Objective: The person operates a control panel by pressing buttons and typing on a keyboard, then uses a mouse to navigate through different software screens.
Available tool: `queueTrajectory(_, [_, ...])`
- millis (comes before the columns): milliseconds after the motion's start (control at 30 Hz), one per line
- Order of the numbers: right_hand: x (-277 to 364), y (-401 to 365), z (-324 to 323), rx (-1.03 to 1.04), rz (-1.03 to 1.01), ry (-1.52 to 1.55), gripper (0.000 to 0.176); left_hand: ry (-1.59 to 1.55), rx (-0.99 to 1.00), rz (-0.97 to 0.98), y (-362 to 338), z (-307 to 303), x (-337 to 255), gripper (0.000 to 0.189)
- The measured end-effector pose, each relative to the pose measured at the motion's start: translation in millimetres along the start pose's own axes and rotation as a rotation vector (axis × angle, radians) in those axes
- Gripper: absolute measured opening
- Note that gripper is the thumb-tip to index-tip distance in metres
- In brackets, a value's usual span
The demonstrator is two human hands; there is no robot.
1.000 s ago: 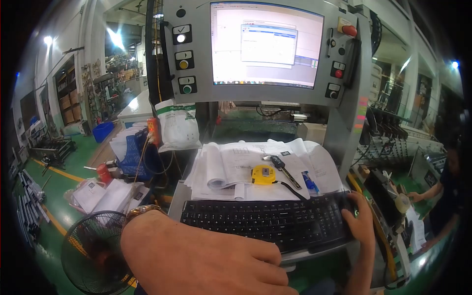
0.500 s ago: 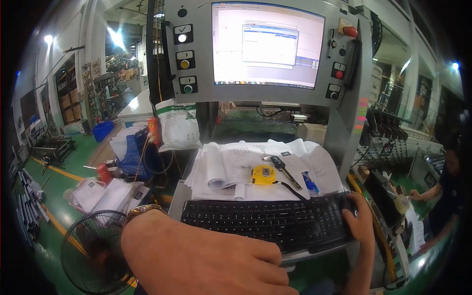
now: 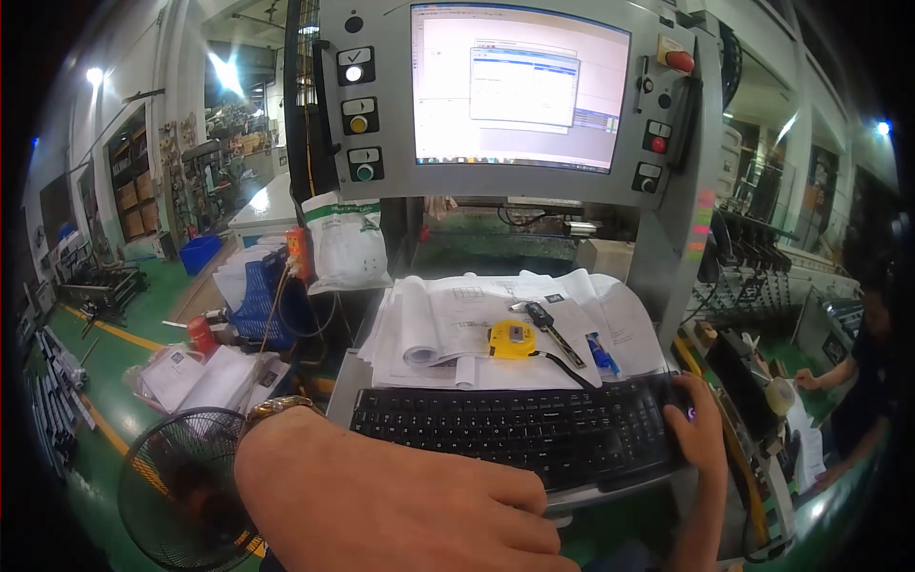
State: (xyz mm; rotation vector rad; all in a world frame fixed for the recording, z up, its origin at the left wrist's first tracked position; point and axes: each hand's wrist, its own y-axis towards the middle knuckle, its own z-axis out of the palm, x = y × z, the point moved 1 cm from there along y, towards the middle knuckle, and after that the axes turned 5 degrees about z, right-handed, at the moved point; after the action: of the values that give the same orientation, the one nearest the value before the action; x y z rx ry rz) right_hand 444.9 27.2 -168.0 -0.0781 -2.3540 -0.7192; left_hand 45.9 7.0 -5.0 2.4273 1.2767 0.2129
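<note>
My left hand (image 3: 410, 505) is large in the foreground, in front of the near edge of the black keyboard (image 3: 496, 429). Its fingers curl downward, and the fingertips and anything inside them are hidden. A watch (image 3: 281, 405) circles that wrist. At the keyboard's right end my right hand (image 3: 701, 419) is closed around a dark computer mouse (image 3: 690, 412), mostly covered by the fingers, with a small purple light showing. Behind the keyboard, on paper drawings (image 3: 457, 319), lie a yellow tape measure (image 3: 512, 339), a black cutter knife (image 3: 555, 336) and a blue pen (image 3: 601, 354).
A machine panel with a lit screen (image 3: 522, 91) and push buttons (image 3: 358, 124) stands above the papers. To the left are a white bag (image 3: 347, 243), a blue basket (image 3: 262, 305) and a black wire-caged fan (image 3: 191, 486). Another person's arm (image 3: 834, 375) shows at the far right.
A purple light now shows on the mouse by my right hand. Both hands and the things around them hold their places.
</note>
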Motion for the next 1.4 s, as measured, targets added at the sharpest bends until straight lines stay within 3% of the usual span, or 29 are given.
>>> queueTrajectory(400, [-0.4, -0.1, 0.5, 0.000, 0.008, 0.002, 0.049, 0.000, -0.022, 0.005, -0.2, 1.3, 0.5, 0.082])
queueTrajectory(533, [-0.8, -0.1, 0.6, -0.001, 0.003, 0.010, 0.049, -0.354, 0.237, -0.198, 4.3, -22.8, -9.4, 0.048])
queueTrajectory(600, [1.1, 0.0, 0.1, 0.004, 0.013, 0.009, 0.049, -0.347, 0.241, -0.192, 4.2, -22.9, -9.1, 0.048])
queueTrajectory(633, [1.7, 0.0, 0.1, 0.006, 0.018, 0.008, 0.049, -0.343, 0.243, -0.189, 4.1, -22.8, -9.0, 0.048])
queueTrajectory(767, [-1.7, 0.1, 0.4, 0.002, 0.005, -0.008, 0.049, -0.079, -0.002, -0.034, 10.1, -13.3, -5.3, 0.082])
queueTrajectory(1100, [1.4, -0.3, 0.3, 0.006, 0.004, 0.009, 0.048, -0.063, -0.101, -0.023, 2.3, -0.2, -3.1, 0.081])
queueTrajectory(1400, [0.8, -0.4, 0.0, 0.003, 0.004, -0.004, 0.048, -0.073, 0.012, -0.045, 10.3, -13.1, -6.3, 0.083])
